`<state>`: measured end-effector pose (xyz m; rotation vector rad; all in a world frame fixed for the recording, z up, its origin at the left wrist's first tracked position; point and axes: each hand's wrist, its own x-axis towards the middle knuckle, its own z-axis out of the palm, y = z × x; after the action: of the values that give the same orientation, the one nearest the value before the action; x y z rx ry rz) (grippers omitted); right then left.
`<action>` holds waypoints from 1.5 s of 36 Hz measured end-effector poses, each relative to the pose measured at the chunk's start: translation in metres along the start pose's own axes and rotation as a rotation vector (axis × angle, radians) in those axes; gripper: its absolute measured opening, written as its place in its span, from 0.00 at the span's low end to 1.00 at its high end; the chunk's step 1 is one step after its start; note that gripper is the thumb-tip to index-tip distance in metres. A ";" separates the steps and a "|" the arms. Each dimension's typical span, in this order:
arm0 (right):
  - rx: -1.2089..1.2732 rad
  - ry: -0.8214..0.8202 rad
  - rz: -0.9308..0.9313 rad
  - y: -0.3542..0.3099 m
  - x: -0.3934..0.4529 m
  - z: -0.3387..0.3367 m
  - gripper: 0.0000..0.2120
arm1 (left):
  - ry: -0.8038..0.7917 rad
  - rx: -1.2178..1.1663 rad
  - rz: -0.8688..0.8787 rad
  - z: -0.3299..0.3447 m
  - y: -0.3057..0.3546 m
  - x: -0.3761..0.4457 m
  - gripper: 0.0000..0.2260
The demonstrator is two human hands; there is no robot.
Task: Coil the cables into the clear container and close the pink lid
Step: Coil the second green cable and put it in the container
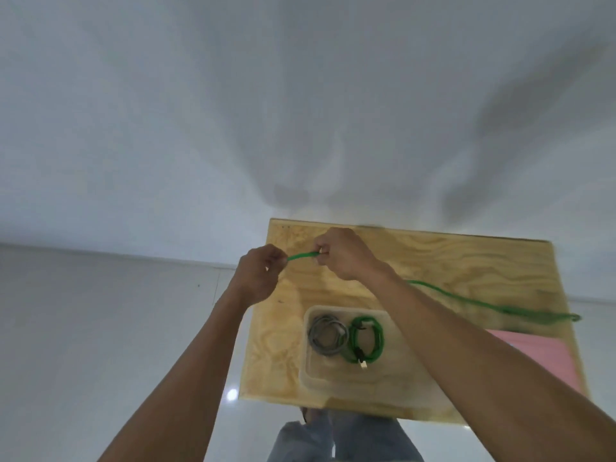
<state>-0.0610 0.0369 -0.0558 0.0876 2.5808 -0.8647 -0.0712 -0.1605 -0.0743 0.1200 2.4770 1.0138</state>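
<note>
Left hand (261, 270) and right hand (340, 253) both closed on a loose green cable (466, 300) beyond the clear container (336, 378) — remainder trailing right across the plywood surface (433, 258). Inside the container: grey coil (327, 335), green coil (366, 338). Pink lid (546, 355) to its right.

A light plywood table (433, 261) with a swirling grain stands on a pale glossy floor (100, 328) against a white wall. Near its front edge sits a clear container (311, 371) holding a grey cable coil (327, 335) on the left and a green cable coil (366, 338) on the right, touching each other. A loose green cable (483, 303) trails across the board to its right edge. A pink lid (546, 355) lies flat at the right side.
</note>
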 end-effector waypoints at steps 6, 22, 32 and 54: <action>0.079 0.304 -0.115 -0.037 -0.032 -0.050 0.05 | 0.168 -0.206 0.129 -0.021 0.029 -0.026 0.13; 0.312 0.792 -0.401 -0.131 -0.121 -0.169 0.06 | 0.309 -0.655 0.388 -0.030 0.165 -0.070 0.13; 0.393 0.860 -0.347 -0.092 -0.130 -0.223 0.11 | 0.430 -0.638 0.332 -0.037 0.232 -0.069 0.10; 0.419 0.406 -0.318 -0.032 -0.151 -0.190 0.06 | 0.486 -0.969 0.259 -0.076 0.332 -0.071 0.15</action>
<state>0.0014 0.1335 0.1602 -0.0339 2.7752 -1.6493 -0.0717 0.0140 0.2265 -0.1374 2.0677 2.4625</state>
